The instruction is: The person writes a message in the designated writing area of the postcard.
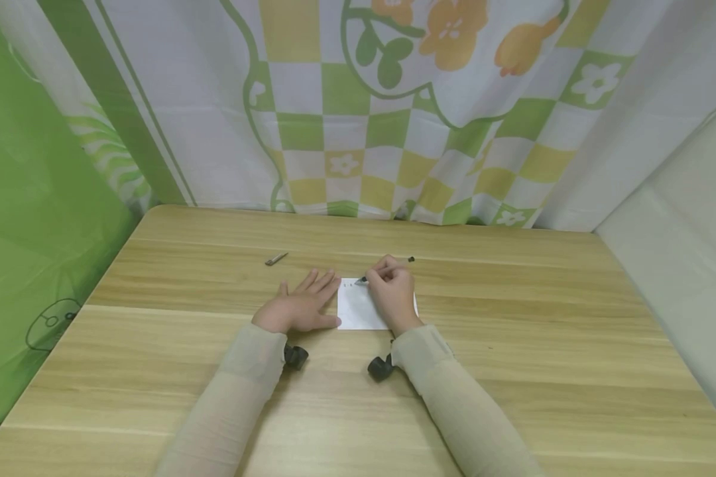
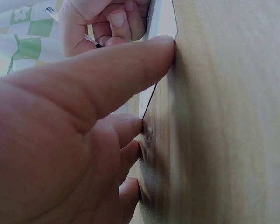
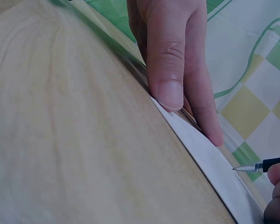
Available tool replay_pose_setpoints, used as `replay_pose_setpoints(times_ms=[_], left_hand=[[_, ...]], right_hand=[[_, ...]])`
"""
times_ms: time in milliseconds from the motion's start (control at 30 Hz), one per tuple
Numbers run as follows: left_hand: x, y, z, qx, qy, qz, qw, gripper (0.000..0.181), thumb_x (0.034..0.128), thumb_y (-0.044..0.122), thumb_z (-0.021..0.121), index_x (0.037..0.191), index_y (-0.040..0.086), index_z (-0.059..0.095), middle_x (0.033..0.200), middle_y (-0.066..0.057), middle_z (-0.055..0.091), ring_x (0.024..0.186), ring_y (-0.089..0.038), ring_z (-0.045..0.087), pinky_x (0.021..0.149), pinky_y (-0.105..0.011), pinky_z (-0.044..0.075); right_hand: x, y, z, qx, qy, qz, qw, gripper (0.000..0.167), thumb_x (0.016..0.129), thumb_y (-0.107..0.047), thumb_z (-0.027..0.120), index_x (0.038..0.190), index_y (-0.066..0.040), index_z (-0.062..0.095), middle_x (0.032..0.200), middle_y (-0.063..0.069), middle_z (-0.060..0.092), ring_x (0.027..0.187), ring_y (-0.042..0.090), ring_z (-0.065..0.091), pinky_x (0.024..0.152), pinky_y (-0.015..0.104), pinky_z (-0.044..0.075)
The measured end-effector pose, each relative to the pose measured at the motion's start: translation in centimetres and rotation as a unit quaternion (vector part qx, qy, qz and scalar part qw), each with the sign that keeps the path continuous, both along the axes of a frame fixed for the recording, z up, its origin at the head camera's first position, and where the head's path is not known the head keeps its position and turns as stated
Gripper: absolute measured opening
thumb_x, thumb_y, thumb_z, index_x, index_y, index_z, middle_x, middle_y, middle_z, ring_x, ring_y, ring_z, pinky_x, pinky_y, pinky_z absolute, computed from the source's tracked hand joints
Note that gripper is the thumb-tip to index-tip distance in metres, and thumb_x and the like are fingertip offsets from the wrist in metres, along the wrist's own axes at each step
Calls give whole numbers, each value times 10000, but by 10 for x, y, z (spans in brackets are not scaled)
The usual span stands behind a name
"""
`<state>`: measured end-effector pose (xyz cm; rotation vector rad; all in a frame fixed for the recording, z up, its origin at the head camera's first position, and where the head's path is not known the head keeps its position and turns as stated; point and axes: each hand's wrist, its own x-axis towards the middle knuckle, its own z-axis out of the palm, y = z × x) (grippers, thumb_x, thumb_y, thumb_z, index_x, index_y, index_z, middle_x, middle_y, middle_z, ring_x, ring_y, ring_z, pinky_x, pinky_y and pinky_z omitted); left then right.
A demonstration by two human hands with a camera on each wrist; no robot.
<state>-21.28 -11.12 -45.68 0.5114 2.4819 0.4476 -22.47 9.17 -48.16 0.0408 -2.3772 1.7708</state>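
A small white sheet of paper [image 1: 360, 310] lies flat on the wooden table, with a few small dark marks near its upper left corner. My left hand [image 1: 301, 306] lies spread at the paper's left edge; its thumb and a fingertip press the corners on that side. In my right hand [image 1: 395, 295] I pinch a pen [image 3: 270, 163] with a clear barrel and black grip. The pen's tip touches the paper beside the marks, as the right wrist view shows. My right hand covers the right part of the sheet.
A pen cap [image 1: 276, 259] lies on the table [image 1: 185, 285] beyond my left hand. A patterned curtain [image 1: 346, 132] hangs along the table's far edge, and green cloth [image 1: 42, 199] hangs at the left. A dark wrist camera [image 1: 380, 368] sits under my right sleeve.
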Motion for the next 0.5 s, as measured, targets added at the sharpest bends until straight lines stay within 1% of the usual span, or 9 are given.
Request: replay_pose_setpoints(times_ms=[167, 400, 500], left_hand=[[0, 0, -1, 44, -28, 24, 10000, 876, 986, 559, 556, 1635, 288, 33, 1678, 101, -112, 1537, -234, -158, 1114, -732, -138], [0, 0, -1, -8, 1, -2, 10000, 876, 987, 570, 547, 1635, 292, 28, 1676, 106, -115, 1537, -230, -159, 1113, -735, -133], [0, 0, 0, -44, 15, -22, 10000, 876, 987, 574, 543, 1635, 291, 25, 1677, 102, -115, 1538, -231, -156, 1114, -739, -124]], right_hand=[[0, 0, 0, 3, -52, 12, 10000, 126, 836, -102, 598, 726, -60, 644, 845, 31, 636, 748, 195, 548, 590, 264, 430], [1, 0, 0, -64, -33, 16, 10000, 116, 837, -105, 594, 736, -68, 639, 845, 29, 633, 694, 177, 534, 534, 229, 406], [0, 0, -1, -73, 11, 21, 10000, 113, 836, -96, 596, 733, -74, 638, 837, 32, 631, 686, 176, 527, 530, 226, 397]])
